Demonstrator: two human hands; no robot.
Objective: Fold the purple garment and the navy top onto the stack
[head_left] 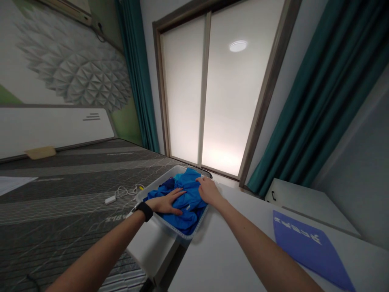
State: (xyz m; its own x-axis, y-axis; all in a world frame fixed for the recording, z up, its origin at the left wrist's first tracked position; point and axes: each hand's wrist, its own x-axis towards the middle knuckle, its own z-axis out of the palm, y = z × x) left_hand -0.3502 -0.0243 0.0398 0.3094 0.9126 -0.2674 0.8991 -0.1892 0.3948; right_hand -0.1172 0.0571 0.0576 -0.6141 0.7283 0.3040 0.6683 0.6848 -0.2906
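Observation:
A clear plastic bin (pixel 170 172) full of crumpled blue clothes (pixel 191 184) stands in front of me. My left hand (pixel 167 202), with a dark watch (pixel 145 211) on its wrist, lies with fingers spread on top of the clothes. At the bin's right side, my right hand (pixel 209 190) is closed, its fingers curled against the blue cloth near the rim. The cloth between those fingers is partly hidden by the hand.
The bin rests across white furniture (pixel 158 239) beside a bed with a grey patterned cover (pixel 75 227). A white charger with a cable (pixel 110 199) lies on the bed. To the right are a blue-purple bag (pixel 306 243) and a white cabinet (pixel 310 202). Sliding doors (pixel 231 101) stand behind.

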